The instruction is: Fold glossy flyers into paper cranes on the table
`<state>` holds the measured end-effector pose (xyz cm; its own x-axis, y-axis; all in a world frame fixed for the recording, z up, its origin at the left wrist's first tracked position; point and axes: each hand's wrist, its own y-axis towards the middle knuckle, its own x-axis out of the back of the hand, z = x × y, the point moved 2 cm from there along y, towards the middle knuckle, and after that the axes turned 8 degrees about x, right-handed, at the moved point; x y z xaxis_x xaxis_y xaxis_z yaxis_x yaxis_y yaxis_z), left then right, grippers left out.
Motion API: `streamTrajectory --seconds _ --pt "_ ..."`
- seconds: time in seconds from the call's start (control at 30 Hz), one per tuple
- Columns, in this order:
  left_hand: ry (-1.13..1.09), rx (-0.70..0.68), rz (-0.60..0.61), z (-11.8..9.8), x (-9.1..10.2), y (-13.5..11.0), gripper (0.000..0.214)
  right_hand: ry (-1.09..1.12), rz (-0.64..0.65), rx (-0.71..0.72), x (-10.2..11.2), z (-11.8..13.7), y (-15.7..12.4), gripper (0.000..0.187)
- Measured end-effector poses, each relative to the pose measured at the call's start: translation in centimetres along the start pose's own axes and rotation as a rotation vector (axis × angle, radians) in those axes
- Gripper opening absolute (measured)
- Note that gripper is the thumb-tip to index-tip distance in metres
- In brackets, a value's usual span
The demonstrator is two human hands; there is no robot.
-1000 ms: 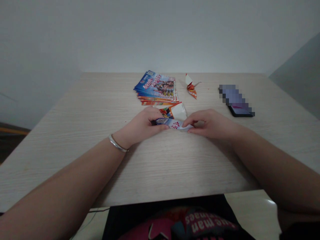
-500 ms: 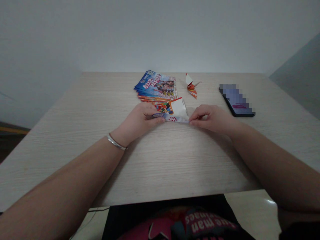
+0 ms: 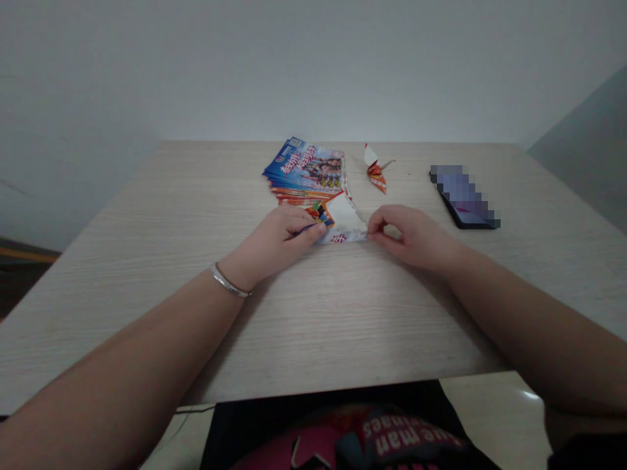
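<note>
Between my two hands is a folded printed paper sheet, white with orange and blue print and a turned-up strip along its near edge. My left hand pinches the sheet's left side between thumb and fingers, covering that part of it. At the right end, my right hand grips the near corner with thumb and fingertips. Just behind the sheet lies a fanned stack of colourful leaflets. A folded paper crane, orange and white, sits to the right of the stack.
A smartphone with a blurred screen lies on the right of the pale wooden table. A wall rises behind the table's far edge. The table's near edge is close to my body.
The sheet's near strip now shows wider and flatter, and the sheet has turned slightly. Both hands have shifted a little and keep hold of it. Leaflets, crane and phone have stayed put.
</note>
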<state>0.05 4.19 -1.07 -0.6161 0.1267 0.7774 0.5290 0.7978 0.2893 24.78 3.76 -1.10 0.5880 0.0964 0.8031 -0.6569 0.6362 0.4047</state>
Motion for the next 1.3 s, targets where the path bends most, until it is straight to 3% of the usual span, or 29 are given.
streamTrajectory --seconds 0.1,0.23,0.37,0.53,0.7,1.07,1.3 --pt "-0.034 0.130 0.015 0.4 -0.2 0.1 0.042 -0.065 0.056 0.157 -0.1 0.0 0.0 0.023" --pt "-0.085 0.249 0.059 0.9 -0.4 0.0 0.041 -0.109 0.046 0.212 -0.5 -0.4 0.1 0.029" --pt "-0.180 0.185 0.100 0.8 -0.6 -0.1 0.034 -0.114 -0.013 0.260 -0.7 -0.6 0.2 0.021" --pt "-0.330 0.231 0.094 0.8 -0.5 -0.1 0.024 -0.164 -0.074 0.295 -0.1 -0.9 -0.1 0.020" --pt "-0.409 0.177 0.114 0.6 -0.4 -0.3 0.020 -0.195 -0.117 0.328 0.5 -0.8 -0.4 0.019" --pt "-0.312 0.111 -0.124 0.2 -0.3 -0.1 0.017 -0.305 -0.060 0.492 0.5 1.0 0.2 0.020" --pt "-0.530 0.177 -0.041 -0.1 -0.7 -0.1 0.022 -0.248 -0.114 0.514 -0.1 1.8 0.0 0.018"
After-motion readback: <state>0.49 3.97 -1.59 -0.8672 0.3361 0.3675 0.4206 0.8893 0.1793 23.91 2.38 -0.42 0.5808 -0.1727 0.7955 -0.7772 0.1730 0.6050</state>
